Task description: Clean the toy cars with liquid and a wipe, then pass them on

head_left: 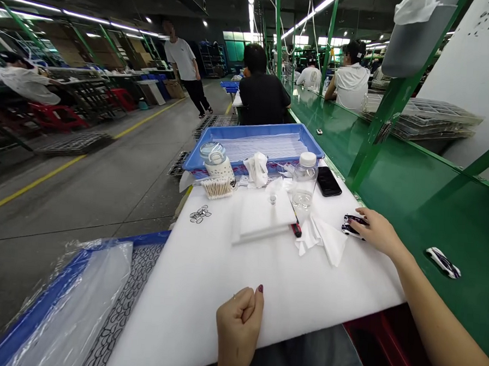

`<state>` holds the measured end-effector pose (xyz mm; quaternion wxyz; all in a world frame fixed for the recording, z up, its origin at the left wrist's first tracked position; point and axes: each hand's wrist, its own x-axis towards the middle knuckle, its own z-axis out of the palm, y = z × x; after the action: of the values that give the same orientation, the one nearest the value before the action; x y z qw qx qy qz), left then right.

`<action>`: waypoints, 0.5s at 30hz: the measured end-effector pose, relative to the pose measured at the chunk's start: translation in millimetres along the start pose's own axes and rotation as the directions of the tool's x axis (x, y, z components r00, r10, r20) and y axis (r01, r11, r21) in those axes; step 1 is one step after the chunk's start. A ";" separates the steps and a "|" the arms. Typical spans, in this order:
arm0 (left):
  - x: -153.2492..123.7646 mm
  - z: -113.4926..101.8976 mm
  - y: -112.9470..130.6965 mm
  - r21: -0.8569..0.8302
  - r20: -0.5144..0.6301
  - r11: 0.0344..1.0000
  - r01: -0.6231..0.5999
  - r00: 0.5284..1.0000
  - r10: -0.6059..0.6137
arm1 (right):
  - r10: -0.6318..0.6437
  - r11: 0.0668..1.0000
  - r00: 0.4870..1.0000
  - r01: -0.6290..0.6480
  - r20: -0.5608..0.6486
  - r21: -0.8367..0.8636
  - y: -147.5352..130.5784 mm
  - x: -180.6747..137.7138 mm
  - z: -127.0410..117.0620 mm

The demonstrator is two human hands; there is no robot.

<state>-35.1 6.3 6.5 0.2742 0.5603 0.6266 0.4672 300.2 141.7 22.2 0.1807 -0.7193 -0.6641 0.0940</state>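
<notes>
My right hand (375, 231) reaches to the right edge of the white foam-topped table (198, 279), its fingers closed on a small white-and-dark toy car (351, 229). A second car seems to lie against it, partly covered by the fingers. Near the table's front edge, my left hand (240, 322) is curled into a fist, thumb upward; whatever it may hold is hidden. Another toy car (443, 263) rests on the green conveyor belt (415, 214) to the right. Crumpled white tissue (325, 239) lies left of my right hand.
A clear bottle (304, 180), phone (329, 181), red-and-black cutter (296, 229), foam block (263, 214), cotton swabs (218, 189), cup (216, 162) and black rings (201, 214) occupy the table. Behind stands a blue tray (255, 130). A green post (379, 119) rises right. People work nearby.
</notes>
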 end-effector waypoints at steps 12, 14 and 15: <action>17.7 -8.3 42.1 -0.007 0.444 0.933 -0.359 0.835 0.325 | -0.125 0.979 0.940 0.065 -0.317 -0.194 -4.0 -53.4 19.2; 19.4 -18.3 81.8 -0.132 0.645 0.821 -0.555 0.581 0.497 | -0.139 0.984 0.944 0.098 -0.300 -0.146 -1.6 -55.1 16.5; 19.1 -24.2 99.9 -0.187 0.706 0.770 -0.611 0.461 0.537 | -0.148 0.984 0.944 0.112 -0.295 -0.135 -0.4 -55.0 14.9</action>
<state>-15.8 11.5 109.2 0.2988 0.8864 0.2594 0.2404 288.7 89.3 3.0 0.2443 -0.6890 -0.6790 -0.0686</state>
